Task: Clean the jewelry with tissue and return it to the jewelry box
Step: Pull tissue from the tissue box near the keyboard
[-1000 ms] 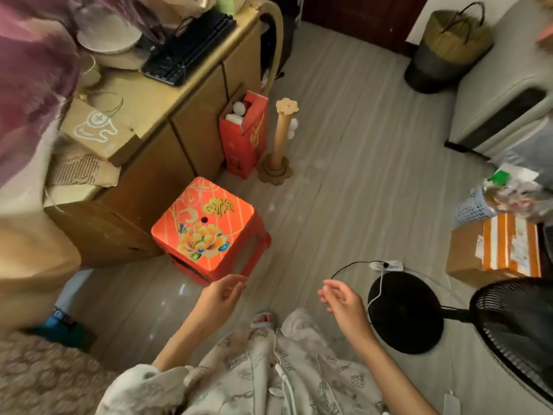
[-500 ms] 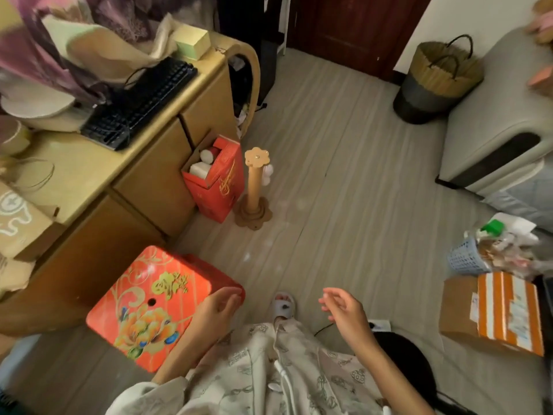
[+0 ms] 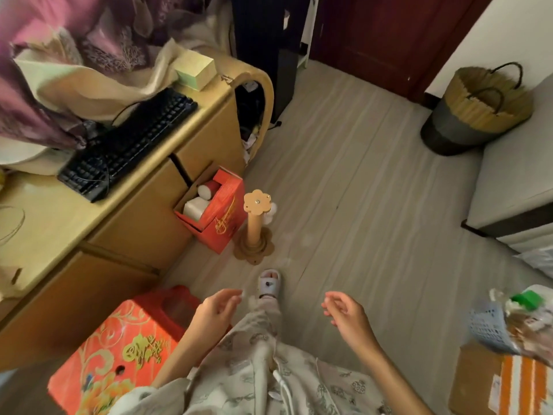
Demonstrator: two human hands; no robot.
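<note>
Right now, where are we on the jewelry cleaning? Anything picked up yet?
Done: nothing that shows. No jewelry, tissue or jewelry box can be made out in this view. In hand: nothing; the left hand and right hand both hang loosely curled above the floor, beside the red stool. Left: find the jewelry and tissue, wipe it, return it to the box.

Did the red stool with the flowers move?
Cannot tell. The red stool sits lower left in the picture now, but the desk beside it slid the same way, so it looks like the camera moved.
</note>
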